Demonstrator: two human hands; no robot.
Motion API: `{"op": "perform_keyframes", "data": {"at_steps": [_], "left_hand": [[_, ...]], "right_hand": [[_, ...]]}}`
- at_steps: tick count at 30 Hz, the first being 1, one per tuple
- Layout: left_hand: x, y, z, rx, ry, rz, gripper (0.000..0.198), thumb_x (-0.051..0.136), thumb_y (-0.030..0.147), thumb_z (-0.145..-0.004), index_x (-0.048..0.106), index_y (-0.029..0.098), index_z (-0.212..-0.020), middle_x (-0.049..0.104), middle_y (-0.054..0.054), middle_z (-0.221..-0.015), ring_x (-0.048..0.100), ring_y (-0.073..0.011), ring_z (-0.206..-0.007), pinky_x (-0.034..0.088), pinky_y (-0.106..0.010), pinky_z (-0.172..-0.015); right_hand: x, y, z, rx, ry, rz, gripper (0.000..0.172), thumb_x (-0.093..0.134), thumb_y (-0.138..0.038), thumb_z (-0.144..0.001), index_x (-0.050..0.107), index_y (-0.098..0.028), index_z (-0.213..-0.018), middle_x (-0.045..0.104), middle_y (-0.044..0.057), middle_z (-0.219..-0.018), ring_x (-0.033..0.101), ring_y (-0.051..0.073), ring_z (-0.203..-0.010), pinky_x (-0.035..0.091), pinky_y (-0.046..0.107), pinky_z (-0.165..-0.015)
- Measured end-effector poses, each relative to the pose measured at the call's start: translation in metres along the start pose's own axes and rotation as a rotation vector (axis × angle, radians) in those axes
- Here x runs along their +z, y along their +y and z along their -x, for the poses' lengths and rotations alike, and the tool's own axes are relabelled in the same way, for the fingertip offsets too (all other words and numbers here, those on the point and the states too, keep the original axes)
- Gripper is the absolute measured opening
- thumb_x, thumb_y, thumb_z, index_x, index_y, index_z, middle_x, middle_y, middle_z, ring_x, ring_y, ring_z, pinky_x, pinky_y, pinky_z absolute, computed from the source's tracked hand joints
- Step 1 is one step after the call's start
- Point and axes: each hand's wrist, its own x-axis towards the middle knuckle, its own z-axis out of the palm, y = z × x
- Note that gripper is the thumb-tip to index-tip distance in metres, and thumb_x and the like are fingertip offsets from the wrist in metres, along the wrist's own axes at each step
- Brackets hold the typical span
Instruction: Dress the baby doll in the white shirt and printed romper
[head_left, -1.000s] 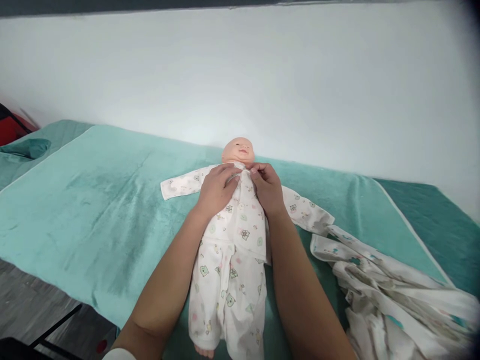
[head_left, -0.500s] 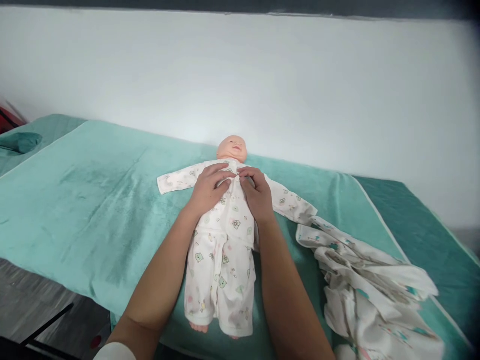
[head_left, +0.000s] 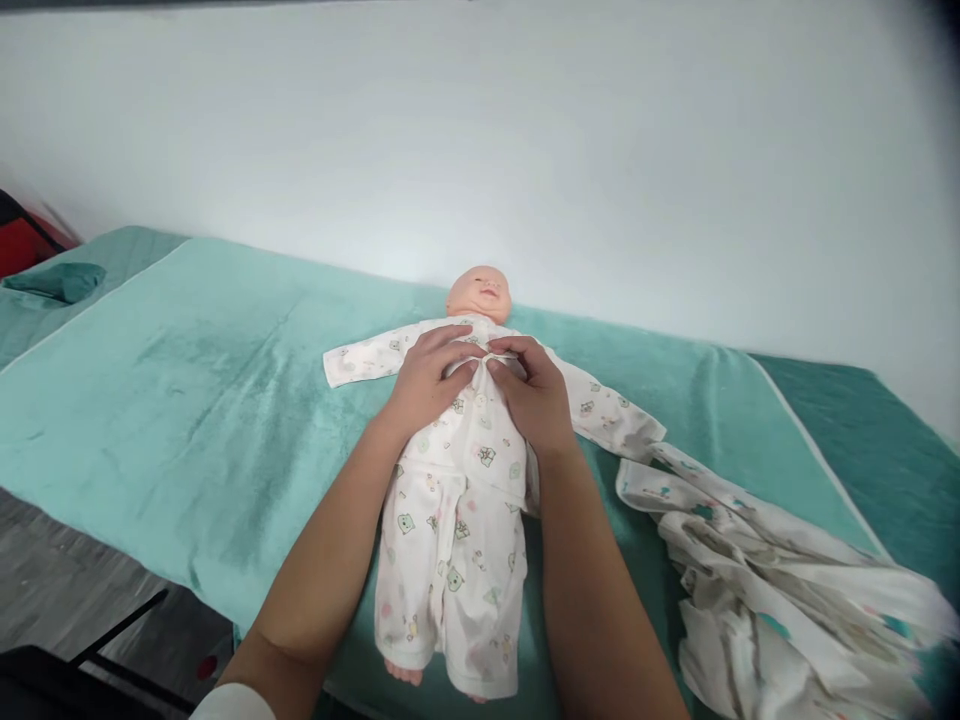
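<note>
A baby doll [head_left: 480,293] lies on its back on a teal towel [head_left: 202,400], dressed in a white printed shirt [head_left: 480,440] and matching trousers [head_left: 450,570]. Both of my hands rest on the doll's chest. My left hand [head_left: 427,380] pinches the left edge of the shirt front. My right hand [head_left: 534,392] pinches the right edge, and the fingertips of the two hands meet at the shirt's middle seam just below the collar. The doll's sleeves spread out to both sides. One bare foot [head_left: 403,672] shows at the near end.
A crumpled white printed cloth [head_left: 772,590] lies on the towel to the right of the doll. A white wall runs behind the table. At the far left lie a folded teal cloth [head_left: 56,280] and something red [head_left: 22,245]. Grey floor shows at lower left.
My hands have slid slightly down the shirt front from the collar and pinched the two edges together. The view shifted a little with my head.
</note>
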Motion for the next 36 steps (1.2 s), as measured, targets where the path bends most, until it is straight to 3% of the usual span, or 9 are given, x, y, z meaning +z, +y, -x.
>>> {"op": "perform_keyframes", "data": {"at_steps": [3,9,16,23,28,36], "left_hand": [[-0.001,0.002,-0.001,-0.017,-0.009,0.002,0.022,0.06,0.023,-0.097,0.076,0.028,-0.11,0.066,-0.004,-0.144,0.054,-0.0224,-0.141,0.042,-0.045,-0.124],[-0.002,0.002,-0.001,-0.051,-0.008,0.046,0.015,0.061,0.022,-0.098,0.074,0.026,-0.104,0.067,-0.004,-0.144,0.054,-0.0223,-0.142,0.042,-0.045,-0.123],[-0.004,0.014,0.0,-0.076,-0.053,0.031,0.012,0.071,0.036,-0.093,0.068,0.025,-0.097,0.064,-0.005,-0.147,0.052,-0.0245,-0.144,0.041,-0.047,-0.122],[0.007,0.019,-0.001,-0.124,-0.013,-0.064,0.014,0.071,0.019,-0.087,0.061,0.024,-0.094,0.065,-0.006,-0.146,0.052,-0.0274,-0.145,0.039,-0.052,-0.123],[0.006,0.016,-0.001,-0.099,-0.013,-0.063,0.016,0.07,0.019,-0.088,0.065,0.025,-0.102,0.064,-0.006,-0.146,0.052,-0.0275,-0.144,0.039,-0.052,-0.122],[0.006,0.023,-0.002,-0.167,0.017,0.009,0.013,0.07,0.014,-0.086,0.069,0.025,-0.093,0.067,-0.004,-0.142,0.053,-0.026,-0.142,0.039,-0.05,-0.122]], "right_hand": [[0.0,-0.001,-0.001,0.031,0.008,-0.004,0.015,0.066,-0.033,-0.09,0.069,-0.028,-0.103,0.069,0.004,-0.108,0.064,0.024,-0.108,0.049,0.045,-0.102],[-0.002,-0.004,-0.001,-0.062,-0.003,-0.003,0.006,0.067,-0.029,-0.092,0.071,-0.028,-0.095,0.071,0.003,-0.107,0.065,0.024,-0.11,0.049,0.044,-0.104],[0.002,0.001,0.007,-0.02,0.069,-0.153,0.002,0.07,-0.028,-0.091,0.071,-0.027,-0.092,0.074,0.003,-0.111,0.068,0.023,-0.112,0.051,0.044,-0.105],[0.004,0.004,0.009,-0.042,0.104,-0.159,0.005,0.068,-0.024,-0.092,0.072,-0.026,-0.09,0.075,0.004,-0.113,0.068,0.021,-0.114,0.05,0.043,-0.107],[0.006,0.002,0.01,-0.022,0.153,-0.126,0.006,0.068,-0.025,-0.092,0.073,-0.026,-0.094,0.075,0.004,-0.115,0.068,0.022,-0.114,0.05,0.044,-0.108],[0.003,0.003,0.009,-0.009,0.072,-0.128,0.009,0.075,-0.025,-0.087,0.073,-0.027,-0.095,0.073,0.004,-0.122,0.065,0.023,-0.121,0.045,0.048,-0.116]]}}
